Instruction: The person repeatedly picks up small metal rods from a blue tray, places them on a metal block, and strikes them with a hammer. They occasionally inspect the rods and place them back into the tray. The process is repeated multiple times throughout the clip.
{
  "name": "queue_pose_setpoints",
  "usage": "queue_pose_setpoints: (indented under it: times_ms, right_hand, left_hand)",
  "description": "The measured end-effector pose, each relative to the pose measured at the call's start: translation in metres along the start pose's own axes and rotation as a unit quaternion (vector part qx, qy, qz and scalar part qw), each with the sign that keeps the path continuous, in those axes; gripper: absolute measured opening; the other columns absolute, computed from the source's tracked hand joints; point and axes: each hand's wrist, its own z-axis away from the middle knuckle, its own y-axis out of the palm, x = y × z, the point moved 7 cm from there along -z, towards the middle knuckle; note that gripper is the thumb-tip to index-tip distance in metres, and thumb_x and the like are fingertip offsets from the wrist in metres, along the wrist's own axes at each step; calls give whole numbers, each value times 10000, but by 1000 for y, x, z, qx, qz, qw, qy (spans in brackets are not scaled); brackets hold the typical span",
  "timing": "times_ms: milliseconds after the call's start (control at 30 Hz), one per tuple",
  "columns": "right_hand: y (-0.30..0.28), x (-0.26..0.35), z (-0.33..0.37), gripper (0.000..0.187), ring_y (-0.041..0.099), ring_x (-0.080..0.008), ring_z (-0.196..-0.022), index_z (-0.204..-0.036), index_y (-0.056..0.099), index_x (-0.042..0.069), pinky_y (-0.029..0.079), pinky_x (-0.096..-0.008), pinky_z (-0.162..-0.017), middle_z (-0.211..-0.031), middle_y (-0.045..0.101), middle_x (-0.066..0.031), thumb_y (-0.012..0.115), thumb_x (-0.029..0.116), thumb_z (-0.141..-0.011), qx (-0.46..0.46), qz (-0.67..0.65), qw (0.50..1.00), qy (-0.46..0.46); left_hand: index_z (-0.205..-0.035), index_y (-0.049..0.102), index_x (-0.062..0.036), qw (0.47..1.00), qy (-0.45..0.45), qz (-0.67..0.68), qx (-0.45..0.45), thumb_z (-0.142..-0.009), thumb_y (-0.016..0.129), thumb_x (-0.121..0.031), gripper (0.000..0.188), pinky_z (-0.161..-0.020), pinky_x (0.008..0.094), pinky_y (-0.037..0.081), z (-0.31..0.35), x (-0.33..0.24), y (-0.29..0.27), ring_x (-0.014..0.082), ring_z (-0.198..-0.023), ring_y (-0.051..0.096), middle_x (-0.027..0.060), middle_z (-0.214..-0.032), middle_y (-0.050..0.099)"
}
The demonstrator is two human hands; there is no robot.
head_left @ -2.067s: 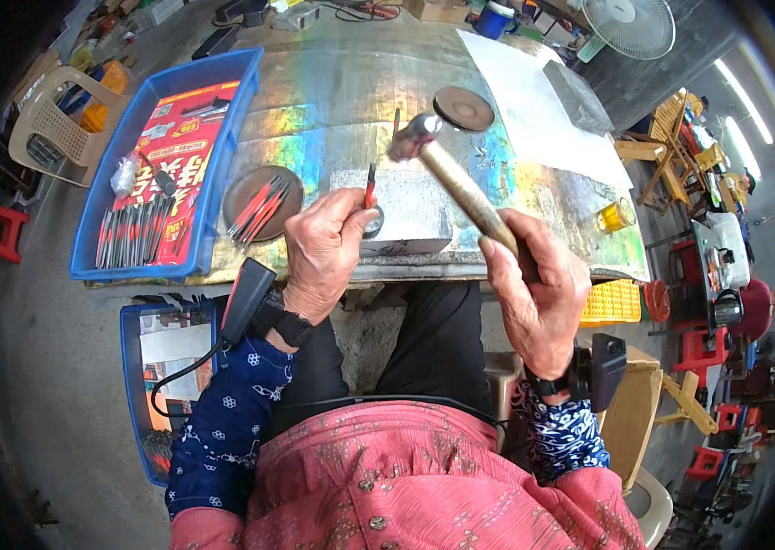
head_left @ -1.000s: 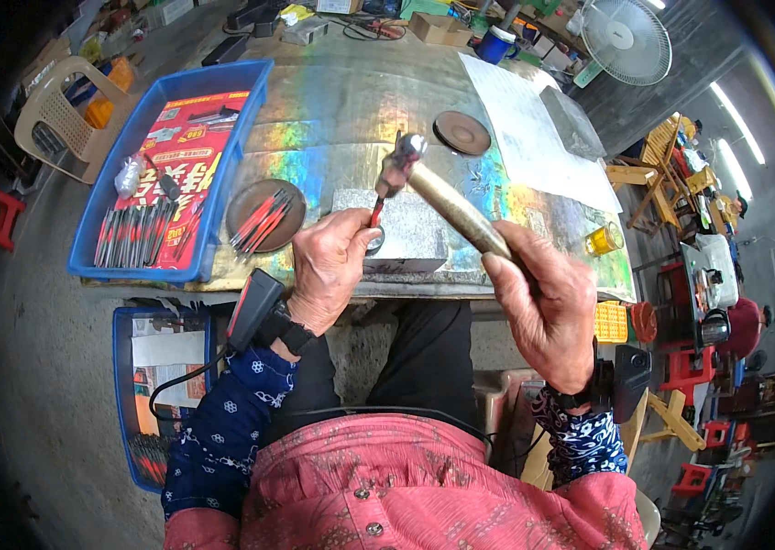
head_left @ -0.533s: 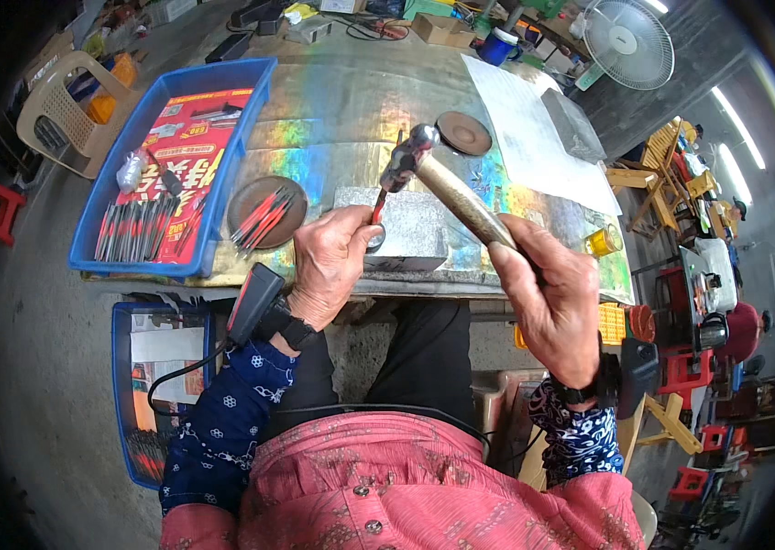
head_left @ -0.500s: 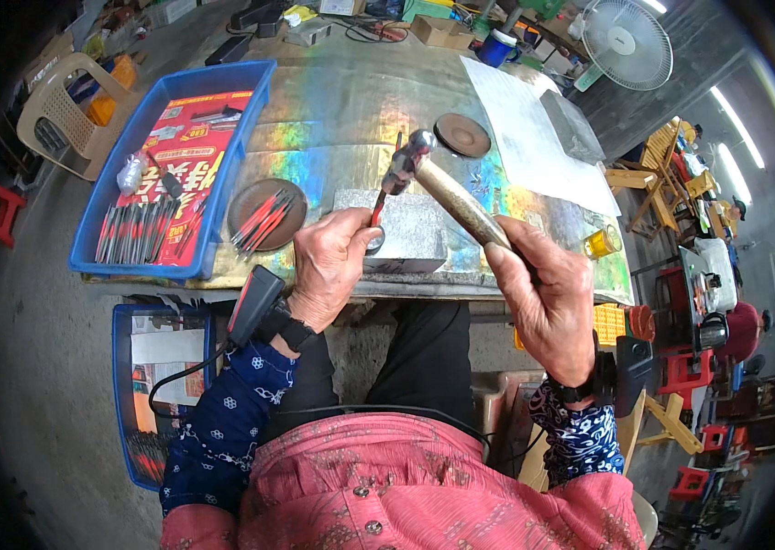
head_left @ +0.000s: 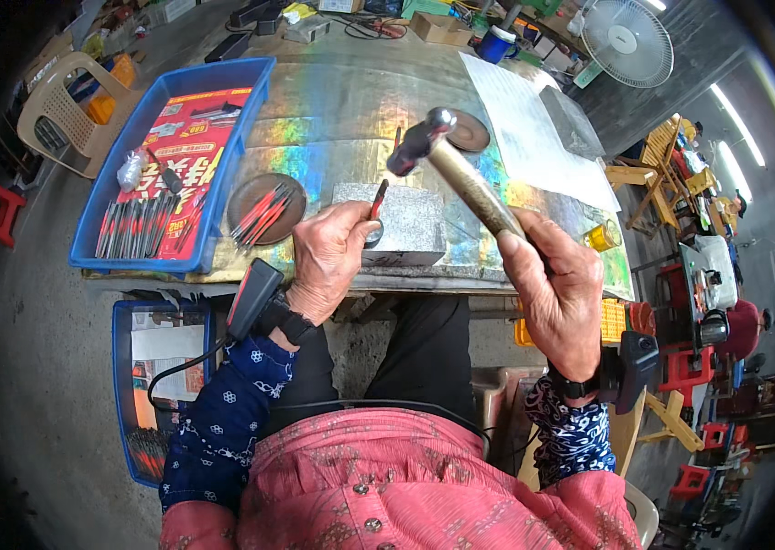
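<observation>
My left hand (head_left: pixel 332 247) is closed around a slim red-and-black metal piece (head_left: pixel 379 199), whose upper end stands up from the pinch over the near left part of a grey metal block (head_left: pixel 415 215). A small round shiny part shows under those fingers; its kind is unclear. In my right hand (head_left: pixel 557 284) is a hammer (head_left: pixel 472 188), gripped by its wooden handle. The dark hammer head is raised above the block, apart from the held piece. Left of the block, a round brown dish (head_left: pixel 250 188) holds several similar slim red-and-black pieces (head_left: pixel 263 215).
A blue tray (head_left: pixel 263 96) with more slim pieces stands at the table's left. Farther back are another brown disc (head_left: pixel 468 131), white sheeting (head_left: pixel 529 137) and a blue mug (head_left: pixel 495 44). A yellow-capped jar (head_left: pixel 602 236) sits at the right edge. A second blue bin (head_left: pixel 120 394) lies below left.
The hammer has lifted off the slim piece and moved up and right with my right hand. My left hand stays nearly in place, still gripping the piece.
</observation>
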Motion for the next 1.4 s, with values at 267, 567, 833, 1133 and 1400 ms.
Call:
queue_pose_setpoints:
  times_ms: [267, 567, 833, 1133, 1400]
  right_hand:
    - [26, -39, 15, 179, 614, -260, -615, -1021, 641, -10, 475, -327, -575, -740, 626, -163, 652, 87, -871, -32, 36, 999, 3]
    - [67, -77, 26, 401, 592, -352, -774, -1163, 577, 53, 477, -430, -662, -872, 551, -159, 656, 37, -771, -83, 222, 971, -35]
    - [96, -96, 36, 493, 585, -365, -824, -1228, 534, 72, 484, -445, -675, -954, 516, -174, 628, -2, -750, -57, 230, 972, -11]
    - [96, -96, 44, 441, 590, -367, -869, -1265, 515, 85, 499, -447, -700, -1032, 524, -176, 658, 148, -853, -55, 164, 985, 14]
    - [74, -101, 55, 391, 608, -367, -838, -1239, 547, 64, 496, -427, -702, -1101, 545, -182, 649, 149, -872, -71, 127, 988, 44]
  left_hand:
    - [-999, 645, 48, 961, -144, 236, -2, -876, 638, 13, 128, -600, 210, 527, -6, 16, -11, 103, -681, 644, 81, -824, 681]
    - [-1071, 594, 10, 898, -266, 350, -1, -903, 644, -72, 193, -627, 239, 573, -5, 39, -44, 154, -739, 673, 101, -875, 669]
    - [-1089, 593, 28, 950, -230, 210, -20, -904, 621, -21, 194, -573, 207, 540, 2, 49, -80, 103, -680, 637, 82, -831, 670]
    - [-988, 650, -9, 924, 9, -373, 89, -782, 686, -75, 219, -677, 441, 484, 1, 38, -95, 369, -792, 617, 172, -834, 632]
    - [-764, 603, -35, 837, 24, -529, 138, -805, 569, -50, 55, -602, 475, 477, 8, 72, -78, 384, -714, 626, 168, -767, 603]
